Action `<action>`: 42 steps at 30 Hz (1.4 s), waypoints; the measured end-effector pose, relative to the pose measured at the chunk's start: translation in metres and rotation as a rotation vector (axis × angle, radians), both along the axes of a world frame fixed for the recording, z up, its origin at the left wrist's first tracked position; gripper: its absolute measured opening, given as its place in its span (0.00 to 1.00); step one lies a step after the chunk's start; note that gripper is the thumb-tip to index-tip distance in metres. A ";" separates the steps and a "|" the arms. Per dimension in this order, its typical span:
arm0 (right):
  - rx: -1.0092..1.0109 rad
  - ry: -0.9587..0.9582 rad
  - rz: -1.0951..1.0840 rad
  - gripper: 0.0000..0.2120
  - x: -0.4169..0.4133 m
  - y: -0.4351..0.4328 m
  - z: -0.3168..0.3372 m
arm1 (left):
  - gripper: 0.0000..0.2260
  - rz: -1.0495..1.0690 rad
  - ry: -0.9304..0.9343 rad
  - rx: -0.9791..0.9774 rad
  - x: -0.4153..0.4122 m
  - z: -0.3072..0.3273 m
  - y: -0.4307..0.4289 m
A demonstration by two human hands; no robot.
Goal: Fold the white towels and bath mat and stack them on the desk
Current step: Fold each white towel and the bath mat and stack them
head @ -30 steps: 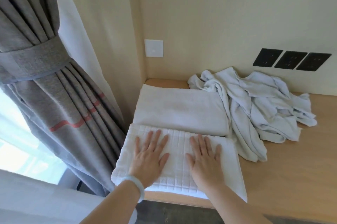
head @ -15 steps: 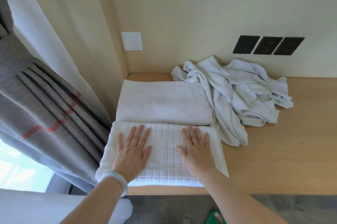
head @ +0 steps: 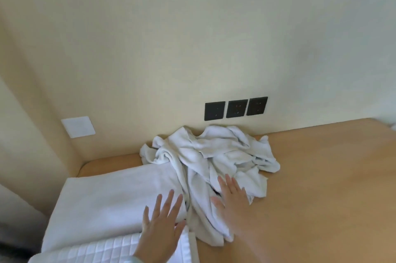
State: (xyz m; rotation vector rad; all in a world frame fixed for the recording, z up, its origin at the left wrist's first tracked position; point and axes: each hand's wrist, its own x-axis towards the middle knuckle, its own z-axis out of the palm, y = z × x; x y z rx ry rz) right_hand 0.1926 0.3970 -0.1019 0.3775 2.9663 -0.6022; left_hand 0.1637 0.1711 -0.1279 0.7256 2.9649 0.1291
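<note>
A folded white towel (head: pixel 111 200) lies flat on the wooden desk (head: pixel 321 187) in the left corner. In front of it, at the bottom edge, lies the folded waffle-pattern bath mat (head: pixel 102 250). A crumpled white towel (head: pixel 214 155) is heaped against the wall, to the right of the folded one. My left hand (head: pixel 160 232) is spread flat, fingers straight, over the right end of the folded towel and the mat's corner. My right hand (head: pixel 231 200) reaches flat onto the near part of the crumpled towel, fingers straight. Neither hand grips anything.
Three black wall sockets (head: pixel 235 108) sit just above the crumpled towel. A white switch plate (head: pixel 78 126) is on the wall at the left. A side wall closes the desk's left end. Bare wood stretches to the right of the towels.
Both hands have left the bath mat and moved forward and right; the right one now lies on the crumpled towel. The view has swung right and up, so the curtain is out of sight.
</note>
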 end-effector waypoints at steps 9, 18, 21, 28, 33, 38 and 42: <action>0.004 0.011 0.107 0.63 -0.062 0.158 0.012 | 0.27 0.081 -0.143 0.064 -0.060 0.024 0.203; -0.113 -0.031 0.307 0.48 -0.114 0.200 0.013 | 0.27 0.494 -0.214 0.015 -0.119 0.033 0.241; -0.180 -0.045 0.290 0.42 -0.113 0.201 0.012 | 0.25 0.467 -0.261 0.243 -0.124 0.035 0.252; -0.365 -0.051 0.178 0.33 -0.102 0.238 0.029 | 0.30 0.815 -0.301 0.554 -0.146 0.035 0.271; -0.434 -0.068 0.219 0.30 -0.095 0.258 0.041 | 0.21 0.930 -0.441 0.636 -0.175 0.027 0.260; -0.546 -0.017 0.276 0.22 -0.093 0.308 0.058 | 0.04 0.684 -0.411 0.797 -0.137 0.057 0.344; -0.808 -0.014 0.123 0.12 -0.086 0.375 0.079 | 0.06 0.408 -0.255 0.785 -0.093 0.079 0.466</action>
